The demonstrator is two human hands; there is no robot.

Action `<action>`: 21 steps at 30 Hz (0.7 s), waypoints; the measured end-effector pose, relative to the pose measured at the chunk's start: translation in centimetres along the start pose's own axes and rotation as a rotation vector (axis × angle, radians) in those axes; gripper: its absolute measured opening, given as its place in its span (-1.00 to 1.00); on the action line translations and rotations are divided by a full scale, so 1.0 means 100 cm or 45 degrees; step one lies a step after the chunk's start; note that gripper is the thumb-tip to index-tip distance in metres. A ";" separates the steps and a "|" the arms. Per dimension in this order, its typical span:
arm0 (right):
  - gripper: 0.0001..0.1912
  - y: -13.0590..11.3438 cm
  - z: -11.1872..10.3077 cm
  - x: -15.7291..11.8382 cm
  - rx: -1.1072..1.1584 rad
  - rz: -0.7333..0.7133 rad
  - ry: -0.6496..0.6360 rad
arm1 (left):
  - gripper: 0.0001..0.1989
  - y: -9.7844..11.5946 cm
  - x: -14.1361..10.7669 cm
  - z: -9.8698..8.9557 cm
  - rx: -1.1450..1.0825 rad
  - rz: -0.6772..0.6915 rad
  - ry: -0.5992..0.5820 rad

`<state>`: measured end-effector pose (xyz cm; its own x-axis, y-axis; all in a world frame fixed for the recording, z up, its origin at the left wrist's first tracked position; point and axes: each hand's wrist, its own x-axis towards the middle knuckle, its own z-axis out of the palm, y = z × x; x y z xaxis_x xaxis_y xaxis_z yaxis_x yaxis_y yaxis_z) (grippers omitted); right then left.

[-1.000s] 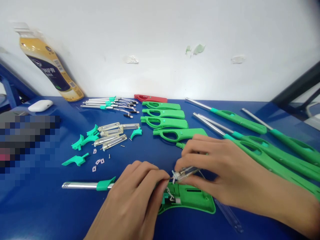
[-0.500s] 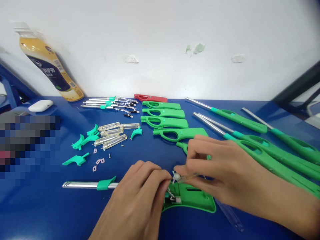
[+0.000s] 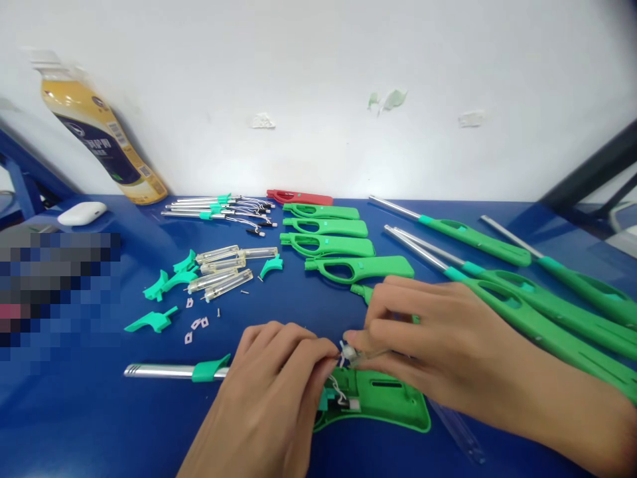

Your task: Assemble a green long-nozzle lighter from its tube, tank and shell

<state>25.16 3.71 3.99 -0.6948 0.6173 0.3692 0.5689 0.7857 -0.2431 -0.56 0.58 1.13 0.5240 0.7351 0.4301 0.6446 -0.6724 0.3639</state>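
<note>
An opened green handle half lies on the blue table, with white wires and a black part inside. My right hand pinches a small clear fuel tank by its whitish end above the handle. Thumb and index finger of my left hand are pressed together beside the tank's tip; what they hold is too small to make out. From under my left hand a metal tube with a teal collar sticks out to the left.
Clear tanks, teal triggers and small white pieces lie left. Green handles and a red one lie behind. Assembled lighters are at right. A bottle leans against the wall.
The opened handle has turned slightly and moved a little down near my left hand. Both hands keep nearly the same pose, with the clear tank still in my right hand.
</note>
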 end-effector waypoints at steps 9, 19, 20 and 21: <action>-0.84 -0.002 -0.016 0.002 0.336 0.221 -0.155 | -0.82 -0.001 -0.001 0.000 -0.039 -0.080 -0.007; -0.81 -0.006 -0.011 0.001 0.411 0.253 -0.158 | -0.79 0.000 -0.002 0.000 -0.115 -0.072 0.005; -0.80 -0.006 -0.011 0.001 0.407 0.250 -0.157 | -0.79 0.000 -0.003 -0.001 -0.117 -0.071 0.012; -0.79 -0.006 -0.011 0.001 0.400 0.246 -0.152 | -0.79 0.000 -0.003 -0.001 -0.116 -0.069 0.016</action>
<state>25.21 3.29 5.17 -0.6448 0.7411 0.1871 0.5448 0.6173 -0.5675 -0.77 0.40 1.08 0.4823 0.7701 0.4175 0.6184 -0.6369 0.4604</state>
